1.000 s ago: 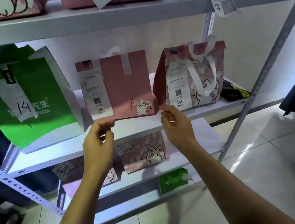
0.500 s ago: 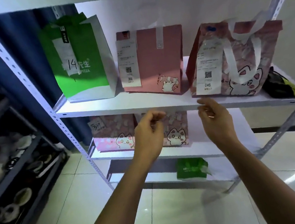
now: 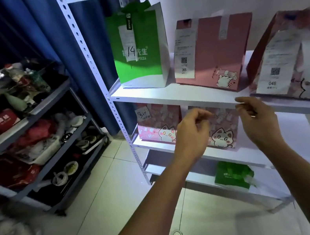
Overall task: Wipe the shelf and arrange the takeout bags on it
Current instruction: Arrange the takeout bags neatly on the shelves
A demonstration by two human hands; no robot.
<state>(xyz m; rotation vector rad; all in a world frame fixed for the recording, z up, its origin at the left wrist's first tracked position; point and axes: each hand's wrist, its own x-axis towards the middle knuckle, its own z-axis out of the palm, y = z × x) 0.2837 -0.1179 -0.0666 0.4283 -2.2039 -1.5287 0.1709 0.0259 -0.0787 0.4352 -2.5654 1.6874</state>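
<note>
Both hands are hovering in front of the white shelf [image 3: 177, 94], and neither grip is holding anything: the left hand [image 3: 190, 131] is showing loosely curled fingers with the thumb near the fingertips, and the right hand [image 3: 258, 120] is hanging the same way, relaxed. Neither is touching the shelf edge.

On the middle board three takeout bags are standing upright: the green bag [image 3: 137, 45] marked 14 at the left, the pink box bag [image 3: 215, 52] with receipt 366 beside it, and the cat-print bag [image 3: 295, 59] with receipt 046, which is being cut off by the right edge. What is inside them cannot be seen.

On the board below, two pink cat bags [image 3: 159, 124] are partly hidden behind the hands. On the lowest board a small green bag [image 3: 233, 174] is lying, blurred.

At the left a grey cart [image 3: 31, 116] is holding bottles, bowls and red things, too dark to make out well.
</note>
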